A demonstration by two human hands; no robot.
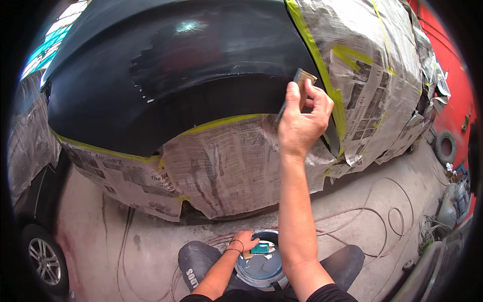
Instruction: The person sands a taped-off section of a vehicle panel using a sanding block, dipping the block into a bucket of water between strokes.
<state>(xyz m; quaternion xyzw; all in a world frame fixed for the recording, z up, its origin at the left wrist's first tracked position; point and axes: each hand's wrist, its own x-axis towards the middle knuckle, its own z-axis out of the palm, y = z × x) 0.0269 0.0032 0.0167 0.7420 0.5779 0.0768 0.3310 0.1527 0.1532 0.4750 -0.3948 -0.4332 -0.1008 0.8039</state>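
My right hand [301, 121] is raised against the glossy black car fender [166, 65], gripping a small flat sanding block [302, 80] with its edge on the panel near the yellow tape line. My left hand [245, 240] is down between my knees at a round blue bucket [261, 267], fingers on a teal block [260, 248] at the water's edge. Whether it grips that block is unclear. Newspaper masking [226, 166] held by yellow tape [322, 75] covers the wheel arch and the panel to the right.
A hose and thin cables [382, 221] loop over the concrete floor on the right. Another car's wheel [44, 259] sits lower left. A tyre [446, 147] leans by the red wall, with a grey canister [449, 204] below it.
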